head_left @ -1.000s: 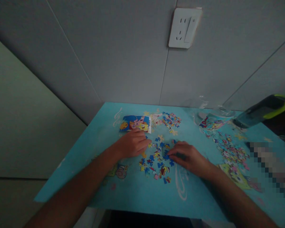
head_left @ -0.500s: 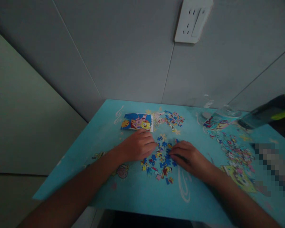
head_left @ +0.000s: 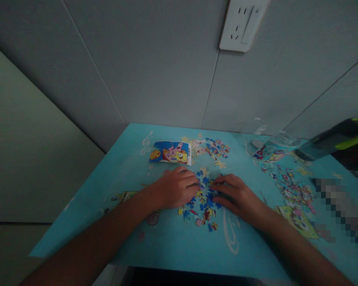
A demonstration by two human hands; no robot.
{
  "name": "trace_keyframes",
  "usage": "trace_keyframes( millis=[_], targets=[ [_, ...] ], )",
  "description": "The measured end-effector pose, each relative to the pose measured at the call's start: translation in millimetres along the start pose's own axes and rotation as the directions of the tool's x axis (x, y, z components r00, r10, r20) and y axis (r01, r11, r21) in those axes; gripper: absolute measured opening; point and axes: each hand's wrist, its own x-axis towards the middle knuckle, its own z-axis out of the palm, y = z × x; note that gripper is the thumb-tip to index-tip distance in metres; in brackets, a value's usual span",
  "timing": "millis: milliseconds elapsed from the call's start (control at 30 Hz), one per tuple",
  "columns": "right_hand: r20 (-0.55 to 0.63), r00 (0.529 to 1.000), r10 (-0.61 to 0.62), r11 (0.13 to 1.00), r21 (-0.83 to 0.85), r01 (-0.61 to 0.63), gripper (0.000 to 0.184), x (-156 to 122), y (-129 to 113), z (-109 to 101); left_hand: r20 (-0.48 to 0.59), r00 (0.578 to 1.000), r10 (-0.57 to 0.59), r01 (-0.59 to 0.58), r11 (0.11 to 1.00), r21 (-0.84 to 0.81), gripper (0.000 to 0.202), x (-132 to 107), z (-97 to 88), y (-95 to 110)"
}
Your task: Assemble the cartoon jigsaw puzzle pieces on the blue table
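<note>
My left hand [head_left: 176, 189] lies on the turquoise table [head_left: 173, 242], fingers curled and pointing right, fingertips on a cluster of loose puzzle pieces [head_left: 203, 206]. My right hand [head_left: 236, 194] rests opposite, fingers bent with tips on the same cluster; whether either hand pinches a piece is hidden. A picture card with cartoon figures [head_left: 170, 152] lies just beyond my left hand.
A second pile of pieces [head_left: 213, 147] lies at the back centre and a long spread of pieces [head_left: 292, 186] at the right. A clear container with a printed label [head_left: 270, 149] stands back right beside a dark green-edged object [head_left: 335, 138]. The wall holds a socket [head_left: 243, 24].
Both hands have drawn closer together over the middle cluster; my left hand slid right and my right hand's fingers moved left. The view tilted slightly.
</note>
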Motion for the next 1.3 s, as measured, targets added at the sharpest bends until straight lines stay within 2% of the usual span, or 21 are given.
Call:
trace_keyframes(
  millis=[167, 333, 467, 600, 667, 767, 867, 1067, 1300],
  targets=[
    [0.009, 0.999, -0.032, 0.998, 0.052, 0.032, 0.033, 1, -4, 3, -0.002, 1.000, 0.015, -0.015, 1.000, -0.009, 0.018, -1, 5.8, 1],
    [0.022, 0.999, -0.047, 0.996, 0.074, 0.045, 0.027, 3, -6, 1, 0.000, 1.000, 0.022, -0.022, 0.999, -0.035, 0.019, -2, 8.6, 1],
    [-0.015, 0.999, -0.041, 0.999, -0.007, 0.041, 0.030, 6, 0, 5, 0.003, 1.000, 0.029, -0.029, 0.998, -0.058, 0.020, -2, 9.3, 1],
    [0.009, 0.999, -0.050, 0.996, -0.075, 0.050, 0.035, 8, 5, 8, -0.021, 1.000, 0.018, -0.019, 0.998, -0.061, 0.019, 0, 8.2, 2],
    [0.018, 0.999, -0.051, 0.996, -0.071, 0.053, 0.036, 8, 4, 7, -0.038, 0.999, -0.015, 0.013, 0.998, -0.056, 0.021, 1, 7.7, 3],
    [0.022, 0.999, -0.043, 0.998, -0.050, 0.044, 0.037, 7, 1, 4, -0.052, 0.990, -0.133, 0.131, 0.991, -0.026, 0.031, 5, 9.1, 4],
    [0.017, 0.999, -0.028, 0.999, -0.046, 0.029, 0.035, 7, -2, 1, -0.032, 0.976, -0.214, 0.214, 0.977, -0.013, 0.040, 7, 13.4, 4],
    [-0.001, 1.000, -0.009, 1.000, -0.028, 0.009, 0.027, 6, -2, 3, -0.038, 0.973, -0.228, 0.226, 0.973, -0.055, 0.034, 3, 21.0, 1],
    [-0.065, 0.988, 0.140, 0.990, 0.041, -0.138, 0.023, 12, 1, 13, -0.042, 0.966, -0.255, 0.250, 0.963, -0.102, 0.032, 3, 18.2, 3]
  ],
)
